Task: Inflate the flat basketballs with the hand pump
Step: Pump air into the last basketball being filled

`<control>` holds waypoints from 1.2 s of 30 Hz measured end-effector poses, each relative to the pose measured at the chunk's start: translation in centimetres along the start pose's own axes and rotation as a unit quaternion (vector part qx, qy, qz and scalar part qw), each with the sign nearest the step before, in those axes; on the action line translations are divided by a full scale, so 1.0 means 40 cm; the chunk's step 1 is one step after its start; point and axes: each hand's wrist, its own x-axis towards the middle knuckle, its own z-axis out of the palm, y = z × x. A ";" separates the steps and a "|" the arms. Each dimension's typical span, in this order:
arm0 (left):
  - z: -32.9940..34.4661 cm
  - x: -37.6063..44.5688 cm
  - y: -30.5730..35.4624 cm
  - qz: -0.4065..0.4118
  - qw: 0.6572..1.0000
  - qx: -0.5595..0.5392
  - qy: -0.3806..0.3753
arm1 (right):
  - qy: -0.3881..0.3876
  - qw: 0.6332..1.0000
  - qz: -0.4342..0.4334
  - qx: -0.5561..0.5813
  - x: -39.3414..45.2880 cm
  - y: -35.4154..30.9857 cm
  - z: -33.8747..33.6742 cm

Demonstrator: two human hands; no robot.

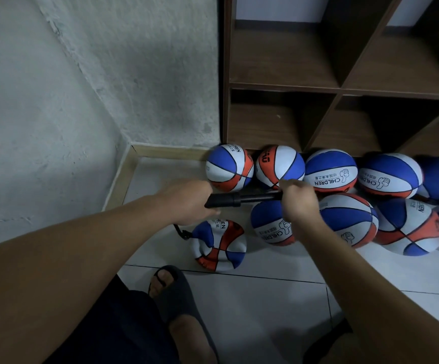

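Both your hands are on the hand pump [242, 198], held level above the floor [252, 298]. Your left hand [187, 203] is wrapped round the barrel end; your right hand [298, 200] is fisted on the handle w/ the rod pulled out. A short hose [180, 232] drops from under the left hand to the flat basketball [218, 245], which lies caved in just beside your sandal [176, 295]; the needle is probably in the valve, can't confirm. Round basketballs [331, 170] crowd the floor below the wooden shelf [339, 88].
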 end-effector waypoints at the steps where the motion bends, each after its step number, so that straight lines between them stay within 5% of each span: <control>1: -0.001 -0.001 -0.002 0.001 1.000 0.009 0.004 | -0.009 1.000 -0.018 -0.011 -0.017 0.006 0.018; 20: -0.002 0.001 0.008 0.036 0.999 0.030 0.013 | -0.128 0.990 -0.047 -0.041 -0.071 0.009 0.102; 29: -0.031 0.008 -0.030 0.002 0.999 -0.036 -0.022 | -0.053 0.998 0.017 -0.005 0.065 0.002 -0.067; 36: -0.040 0.020 -0.026 -0.003 1.000 -0.019 0.016 | -0.062 0.994 -0.070 -0.054 -0.022 -0.037 0.034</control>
